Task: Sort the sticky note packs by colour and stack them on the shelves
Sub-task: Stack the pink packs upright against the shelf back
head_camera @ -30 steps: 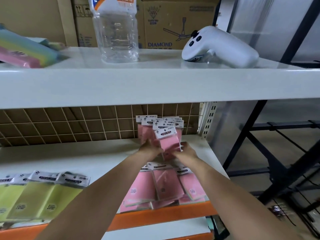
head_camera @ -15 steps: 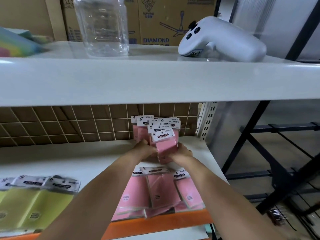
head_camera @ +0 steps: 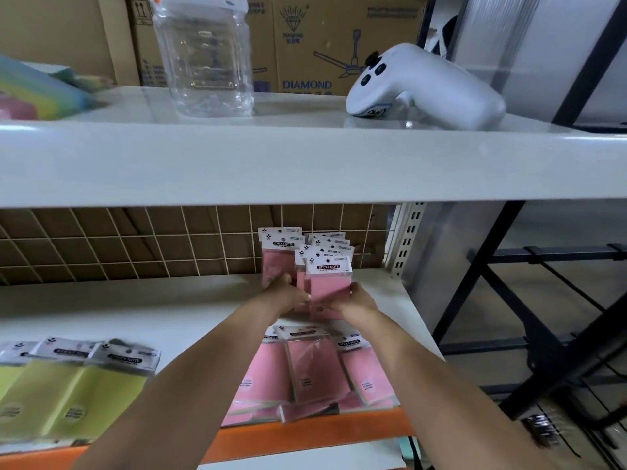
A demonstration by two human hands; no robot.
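Right now you are squaring up the upright row of pink cellophane-wrapped sticky note packs [head_camera: 327, 283] at the back right of the white lower shelf [head_camera: 135, 313], against the wire grid. Your left hand [head_camera: 288, 295] curls round the row's left side, and your right hand [head_camera: 361, 300] grips the front pack's right edge. More flat pink packs [head_camera: 312, 368] lie loose by the shelf's orange front lip, with yellow sticky note packs [head_camera: 71, 385] well apart to the left. Next, I judge, you should let go gently so the row does not topple, then gather the flat pink ones.
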